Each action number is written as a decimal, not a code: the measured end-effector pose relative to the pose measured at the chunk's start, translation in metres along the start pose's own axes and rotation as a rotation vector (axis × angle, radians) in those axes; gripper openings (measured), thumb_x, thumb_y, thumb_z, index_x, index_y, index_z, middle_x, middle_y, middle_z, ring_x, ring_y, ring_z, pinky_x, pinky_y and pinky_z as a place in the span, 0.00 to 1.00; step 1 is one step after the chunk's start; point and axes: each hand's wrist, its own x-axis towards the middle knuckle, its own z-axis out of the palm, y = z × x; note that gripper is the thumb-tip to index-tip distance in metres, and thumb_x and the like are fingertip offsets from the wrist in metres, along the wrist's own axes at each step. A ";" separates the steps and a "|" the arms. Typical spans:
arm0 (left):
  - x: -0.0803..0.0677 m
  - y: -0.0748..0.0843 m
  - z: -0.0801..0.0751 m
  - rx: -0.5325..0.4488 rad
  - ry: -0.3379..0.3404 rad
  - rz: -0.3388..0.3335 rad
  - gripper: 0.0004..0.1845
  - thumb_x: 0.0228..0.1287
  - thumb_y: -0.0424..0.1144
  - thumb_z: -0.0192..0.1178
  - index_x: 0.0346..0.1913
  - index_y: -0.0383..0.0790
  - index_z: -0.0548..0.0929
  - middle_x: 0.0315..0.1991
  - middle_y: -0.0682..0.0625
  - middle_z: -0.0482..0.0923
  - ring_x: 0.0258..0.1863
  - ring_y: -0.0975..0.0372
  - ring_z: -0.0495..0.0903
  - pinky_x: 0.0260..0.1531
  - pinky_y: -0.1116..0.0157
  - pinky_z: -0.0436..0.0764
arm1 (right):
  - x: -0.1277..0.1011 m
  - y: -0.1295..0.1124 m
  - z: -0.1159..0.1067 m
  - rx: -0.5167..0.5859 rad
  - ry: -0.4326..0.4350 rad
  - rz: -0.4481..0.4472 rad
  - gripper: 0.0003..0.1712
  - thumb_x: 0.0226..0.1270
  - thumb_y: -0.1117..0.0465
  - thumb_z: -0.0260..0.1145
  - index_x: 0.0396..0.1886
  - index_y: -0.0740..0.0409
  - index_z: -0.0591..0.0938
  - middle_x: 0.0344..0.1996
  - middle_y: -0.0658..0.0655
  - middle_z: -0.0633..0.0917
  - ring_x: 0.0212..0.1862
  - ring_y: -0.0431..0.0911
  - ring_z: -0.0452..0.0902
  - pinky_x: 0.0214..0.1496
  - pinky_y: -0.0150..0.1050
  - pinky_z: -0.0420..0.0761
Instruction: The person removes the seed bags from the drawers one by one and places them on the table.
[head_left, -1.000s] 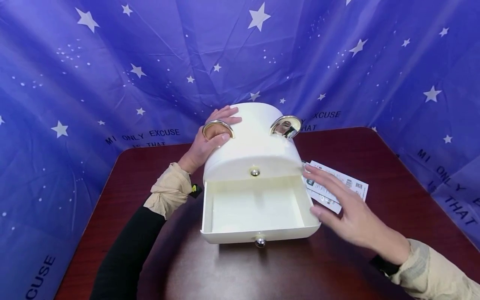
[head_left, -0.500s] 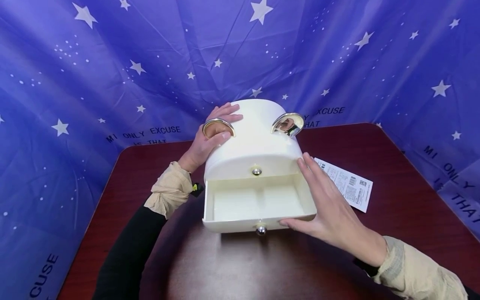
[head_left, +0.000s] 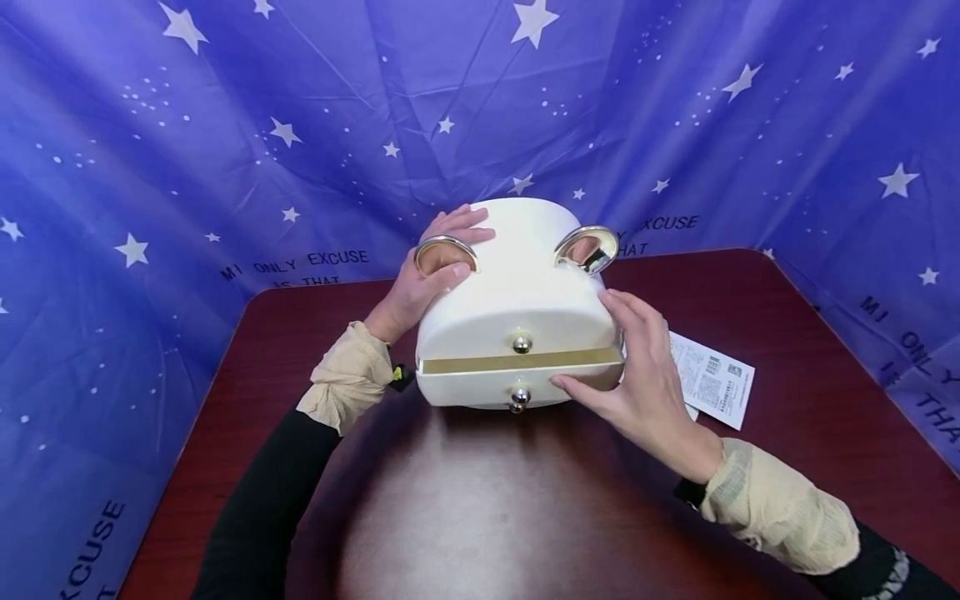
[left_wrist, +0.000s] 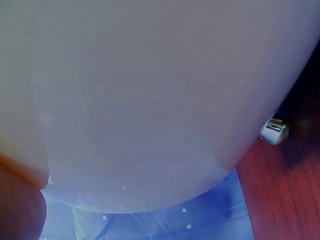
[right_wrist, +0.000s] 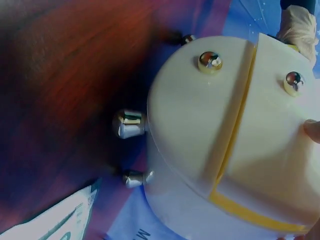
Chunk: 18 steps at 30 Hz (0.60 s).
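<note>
head view: a cream jewelry box (head_left: 517, 287) stands at the middle of the dark red table (head_left: 480, 508), its lower drawer (head_left: 517, 385) almost closed. the left hand (head_left: 423, 279) grasps the box's far-left shoulder by a gold ear (head_left: 446, 248); the right hand (head_left: 637, 375) lies with relaxed fingers along the box's right side, thumb on the drawer front. a paper tag (head_left: 712, 379) lies right of it.

left wrist view: only the smooth box wall (left_wrist: 150, 100) and a metal foot (left_wrist: 273, 131); the fingers' state cannot be told here.

right wrist view: two knobs (right_wrist: 210, 61) and small feet (right_wrist: 127, 123). the box looks like light, rigid, glossy plastic, likely slippery; hold the sides, not the knobs.
</note>
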 end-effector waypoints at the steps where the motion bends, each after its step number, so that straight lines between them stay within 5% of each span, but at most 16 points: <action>1: -0.001 0.000 -0.002 0.004 0.000 -0.003 0.29 0.61 0.46 0.52 0.60 0.30 0.82 0.71 0.36 0.73 0.81 0.56 0.58 0.84 0.60 0.40 | 0.003 0.000 0.004 0.011 0.016 -0.003 0.59 0.49 0.28 0.74 0.72 0.60 0.68 0.65 0.68 0.72 0.66 0.61 0.67 0.63 0.48 0.68; 6: -0.006 0.003 -0.007 -0.014 0.046 -0.020 0.30 0.60 0.46 0.53 0.59 0.29 0.82 0.71 0.36 0.73 0.81 0.54 0.59 0.84 0.61 0.40 | 0.011 0.005 0.015 0.063 0.037 -0.048 0.55 0.43 0.44 0.83 0.67 0.62 0.68 0.62 0.67 0.73 0.65 0.59 0.67 0.66 0.36 0.67; 12: -0.008 0.007 -0.005 0.017 0.092 -0.054 0.30 0.61 0.46 0.59 0.65 0.35 0.79 0.74 0.41 0.71 0.81 0.55 0.57 0.83 0.61 0.46 | 0.015 0.016 0.014 0.189 -0.017 -0.072 0.55 0.56 0.31 0.70 0.69 0.64 0.65 0.74 0.66 0.65 0.77 0.56 0.61 0.77 0.29 0.59; 18: -0.045 0.033 -0.002 0.112 0.231 -0.119 0.33 0.61 0.37 0.64 0.71 0.39 0.72 0.71 0.45 0.72 0.72 0.62 0.67 0.76 0.62 0.62 | 0.012 0.022 0.009 0.172 -0.111 -0.012 0.60 0.48 0.58 0.83 0.79 0.55 0.59 0.81 0.59 0.60 0.81 0.55 0.58 0.78 0.33 0.61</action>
